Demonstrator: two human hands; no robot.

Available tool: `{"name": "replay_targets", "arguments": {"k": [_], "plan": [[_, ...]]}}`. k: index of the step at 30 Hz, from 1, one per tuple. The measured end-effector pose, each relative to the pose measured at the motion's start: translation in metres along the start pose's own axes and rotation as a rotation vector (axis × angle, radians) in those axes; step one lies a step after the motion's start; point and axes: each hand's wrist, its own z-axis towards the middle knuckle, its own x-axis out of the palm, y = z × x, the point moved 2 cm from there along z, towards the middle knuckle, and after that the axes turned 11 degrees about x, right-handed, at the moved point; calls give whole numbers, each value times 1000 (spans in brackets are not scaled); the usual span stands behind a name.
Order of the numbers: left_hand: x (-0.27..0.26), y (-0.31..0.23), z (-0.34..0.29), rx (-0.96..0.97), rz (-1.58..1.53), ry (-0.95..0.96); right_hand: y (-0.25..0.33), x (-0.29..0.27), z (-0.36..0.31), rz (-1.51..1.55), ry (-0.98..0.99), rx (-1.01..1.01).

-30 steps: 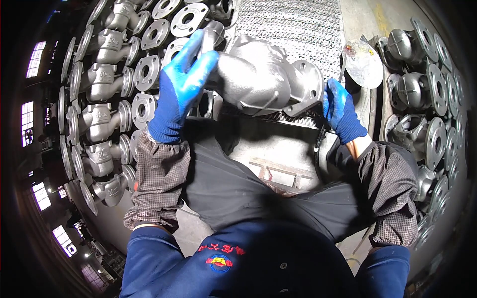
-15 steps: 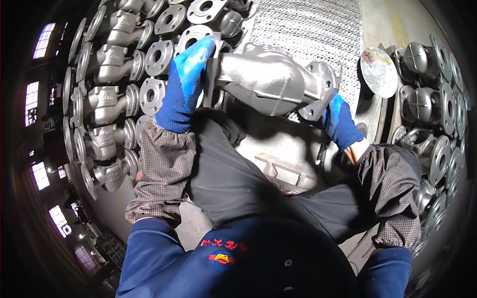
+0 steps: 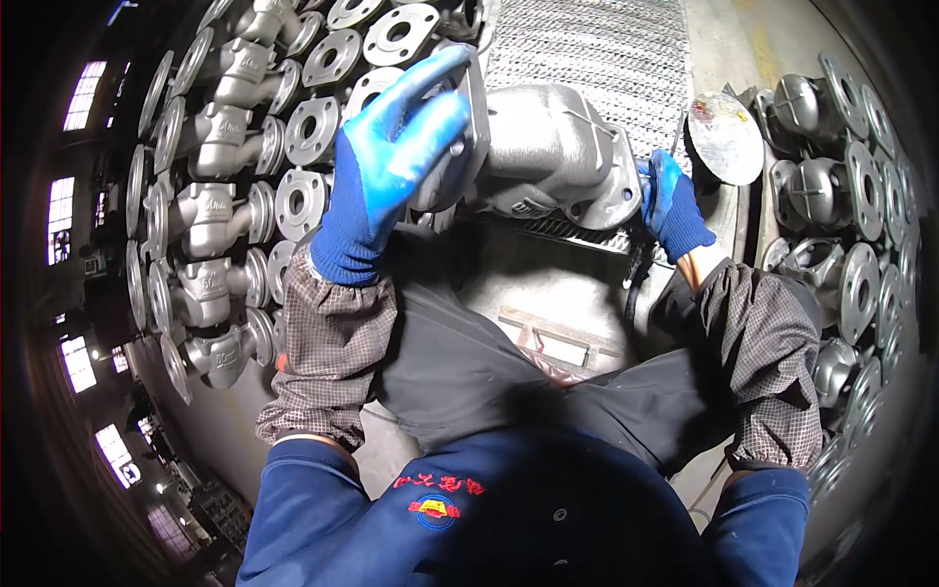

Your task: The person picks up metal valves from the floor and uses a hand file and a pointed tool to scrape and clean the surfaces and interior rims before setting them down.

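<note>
A grey cast-metal valve body (image 3: 543,137) with a flange at each end is tilted in front of me, above a ribbed metal surface. My left hand (image 3: 396,157), in a blue coated glove, is closed around the rim of its left flange, thumb across the flange face. At the other end my right hand (image 3: 673,207), gloved alike, is closed at the edge of the right flange (image 3: 611,186). Its fingertips are partly hidden behind that edge. A dark, narrow thing (image 3: 638,259) hangs just below the right hand; its kind is unclear.
Several similar valve bodies (image 3: 210,220) stand in rows at my left, and more (image 3: 817,191) line the right side. A ribbed metal plate (image 3: 587,44) lies beyond the work. A round, paint-stained disc (image 3: 726,139) sits right of it. A frame (image 3: 558,338) lies between my legs.
The valve body has turned: its left flange has swung toward me and to the right, and raised lettering now shows on its lower side. Both hands remain at its flanges.
</note>
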Motion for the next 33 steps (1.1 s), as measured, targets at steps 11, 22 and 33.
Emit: {"name": "replay_targets", "arguments": {"k": [11,22,33], "plan": [[-3,45,1,-6,197,3,-1,39,-49,-241,-143,-166],[-15,71,-13,-137,15,-85,33,43,-94,-429,-8,-280],[-8,47,-30,-218,11,-181,23,70,-146,-701,-76,-437]]}}
